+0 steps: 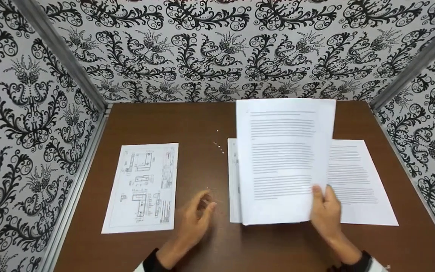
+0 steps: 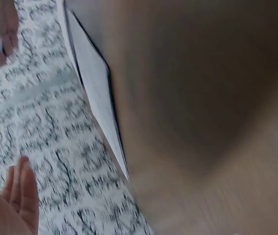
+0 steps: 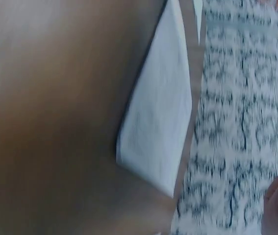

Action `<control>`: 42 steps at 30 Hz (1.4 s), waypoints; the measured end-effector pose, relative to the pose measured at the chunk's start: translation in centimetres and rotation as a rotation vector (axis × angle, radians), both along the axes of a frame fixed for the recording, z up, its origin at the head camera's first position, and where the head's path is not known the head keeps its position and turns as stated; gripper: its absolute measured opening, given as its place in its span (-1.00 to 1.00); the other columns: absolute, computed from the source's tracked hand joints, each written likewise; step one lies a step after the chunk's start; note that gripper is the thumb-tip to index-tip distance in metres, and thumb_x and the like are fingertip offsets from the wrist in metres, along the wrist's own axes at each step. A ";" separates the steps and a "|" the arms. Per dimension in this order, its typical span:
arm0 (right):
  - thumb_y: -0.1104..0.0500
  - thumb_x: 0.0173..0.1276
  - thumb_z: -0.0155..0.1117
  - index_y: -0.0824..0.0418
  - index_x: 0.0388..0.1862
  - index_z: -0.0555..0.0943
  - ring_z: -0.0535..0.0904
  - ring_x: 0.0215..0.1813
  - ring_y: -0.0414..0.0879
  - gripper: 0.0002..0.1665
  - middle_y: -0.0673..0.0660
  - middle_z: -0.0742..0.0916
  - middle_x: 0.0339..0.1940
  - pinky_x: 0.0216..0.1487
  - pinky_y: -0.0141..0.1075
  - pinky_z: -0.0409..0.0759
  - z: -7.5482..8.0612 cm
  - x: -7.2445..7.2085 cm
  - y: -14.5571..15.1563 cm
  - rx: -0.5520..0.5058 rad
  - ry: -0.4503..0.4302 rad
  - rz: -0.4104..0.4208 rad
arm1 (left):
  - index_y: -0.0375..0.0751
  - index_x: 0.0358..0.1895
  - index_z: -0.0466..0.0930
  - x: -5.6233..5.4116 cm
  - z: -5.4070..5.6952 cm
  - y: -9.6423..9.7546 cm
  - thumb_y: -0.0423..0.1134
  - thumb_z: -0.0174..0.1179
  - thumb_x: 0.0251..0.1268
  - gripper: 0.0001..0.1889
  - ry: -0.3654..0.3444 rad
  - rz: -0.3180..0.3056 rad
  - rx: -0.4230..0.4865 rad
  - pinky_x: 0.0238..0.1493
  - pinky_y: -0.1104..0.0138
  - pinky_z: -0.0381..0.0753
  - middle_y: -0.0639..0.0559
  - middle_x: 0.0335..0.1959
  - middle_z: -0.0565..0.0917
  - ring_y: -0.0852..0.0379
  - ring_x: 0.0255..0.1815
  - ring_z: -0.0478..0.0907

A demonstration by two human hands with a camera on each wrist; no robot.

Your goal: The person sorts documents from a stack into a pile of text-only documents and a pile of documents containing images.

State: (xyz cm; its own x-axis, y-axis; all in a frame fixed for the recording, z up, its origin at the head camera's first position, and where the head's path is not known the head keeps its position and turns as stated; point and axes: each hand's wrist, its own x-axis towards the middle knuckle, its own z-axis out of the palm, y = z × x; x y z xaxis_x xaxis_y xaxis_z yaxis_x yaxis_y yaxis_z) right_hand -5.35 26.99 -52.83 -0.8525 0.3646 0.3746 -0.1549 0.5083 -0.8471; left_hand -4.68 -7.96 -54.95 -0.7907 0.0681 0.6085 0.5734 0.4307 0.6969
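Note:
My right hand (image 1: 326, 209) pinches the lower right edge of a printed sheet of paper (image 1: 281, 162), thumb in front, and holds it raised over the table. Whether it is one sheet or several I cannot tell. Beneath it lies a text page (image 1: 353, 177) on the right, and the edge of a page with a drawing (image 1: 233, 181) shows at its left. My left hand (image 1: 196, 217) hovers over the wood with fingers loosely bent and nothing between them. To its left lies a sheet with technical drawings (image 1: 147, 189). In the left wrist view, the left fingers (image 2: 28, 193) look extended.
A brown wooden table (image 1: 202, 121) carries the papers. Patterned black-and-white panels (image 1: 221, 49) stand behind it and at both sides, with grey metal posts (image 1: 62, 56) at the corners. Small white specks (image 1: 219, 146) dot the wood between the papers.

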 end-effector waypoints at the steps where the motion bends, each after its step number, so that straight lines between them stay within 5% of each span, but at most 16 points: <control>1: 0.39 0.58 0.15 0.42 -0.36 0.52 0.35 -0.63 -0.32 -0.77 -0.12 0.46 -0.69 -0.64 -0.46 0.34 0.2 -0.2 1.0 0.007 -0.015 -0.010 | -0.33 0.18 0.64 -0.3 -0.2 -1.0 -0.37 0.40 0.30 -0.61 0.038 0.064 -0.084 -0.19 0.22 0.73 -0.08 -0.14 0.77 0.04 -0.24 0.73; 4: 0.29 0.63 0.13 0.39 -0.44 0.46 0.35 -0.62 -0.30 -0.66 -0.11 0.45 -0.69 -0.62 -0.46 0.31 1.0 -0.6 4.0 0.033 -0.086 -0.046 | -0.33 0.29 0.61 -1.3 -0.4 -4.2 -0.10 0.38 0.31 -0.45 0.062 0.236 -0.296 0.18 -0.06 0.60 -0.21 0.13 0.73 -0.19 0.07 0.69; 8: 0.11 0.67 0.09 0.34 -0.48 0.42 0.34 -0.57 -0.24 -0.53 -0.07 0.46 -0.69 -0.57 -0.39 0.28 1.8 -1.1 8.1 0.065 -0.194 -0.135 | -0.36 0.52 0.37 -2.3 -0.4 -8.4 0.13 0.30 0.36 -0.18 -0.167 0.382 -0.457 0.49 -0.31 0.13 -0.43 0.52 0.34 -0.46 0.49 0.30; 12: -0.03 0.69 0.05 0.31 -0.47 0.41 0.34 -0.53 -0.19 -0.46 -0.04 0.46 -0.68 -0.52 -0.34 0.28 2.1 -1.4 11.5 0.098 -0.287 -0.212 | -0.36 0.62 0.16 -2.9 -0.7 -12.4 0.32 0.21 0.38 0.01 -0.431 0.516 -0.580 0.58 -0.32 -0.24 -0.51 0.64 -0.01 -0.55 0.61 -0.02; 20: -0.15 0.70 -0.06 0.27 -0.41 0.40 0.36 -0.48 -0.10 -0.41 0.04 0.49 -0.61 -0.49 -0.29 0.34 1.7 -1.3 16.1 0.104 -0.436 -0.232 | -0.32 0.68 -0.04 -2.9 -2.0 -18.7 0.57 0.15 0.21 0.26 -0.618 0.666 -0.665 0.51 -0.35 -0.54 -0.42 0.67 -0.33 -0.54 0.64 -0.38; 30: -0.20 0.71 -0.15 0.36 -0.11 0.55 0.48 -0.47 -0.09 -0.36 0.09 0.63 -0.48 -0.49 -0.25 0.46 -0.4 -1.1 22.8 0.199 -0.572 -0.133 | -0.40 0.67 -0.12 -2.4 -3.3 -20.6 0.68 0.12 0.08 0.40 -0.835 0.616 -0.616 0.45 -0.48 -0.46 -0.59 0.62 -0.30 -0.66 0.59 -0.35; 42: -0.14 0.72 -0.16 0.59 0.10 0.51 0.51 -0.46 -0.03 -0.26 0.36 0.71 -0.36 -0.51 -0.23 0.47 -3.0 -2.0 27.5 0.326 -0.658 -0.017 | -0.46 0.66 -0.21 -1.8 -4.3 -21.0 0.68 0.20 0.01 0.49 -0.939 0.571 -0.569 0.43 -0.51 -0.44 -0.63 0.60 -0.35 -0.68 0.58 -0.36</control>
State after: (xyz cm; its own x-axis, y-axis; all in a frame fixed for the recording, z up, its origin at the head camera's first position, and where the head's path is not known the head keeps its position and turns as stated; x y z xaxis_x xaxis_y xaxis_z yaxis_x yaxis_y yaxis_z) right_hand -7.32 54.53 -55.84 -0.9336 0.3373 -0.1211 0.3439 0.7481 -0.5675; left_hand -6.51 -28.92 -59.28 -0.9080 -0.3604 -0.2138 -0.4166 0.8311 0.3683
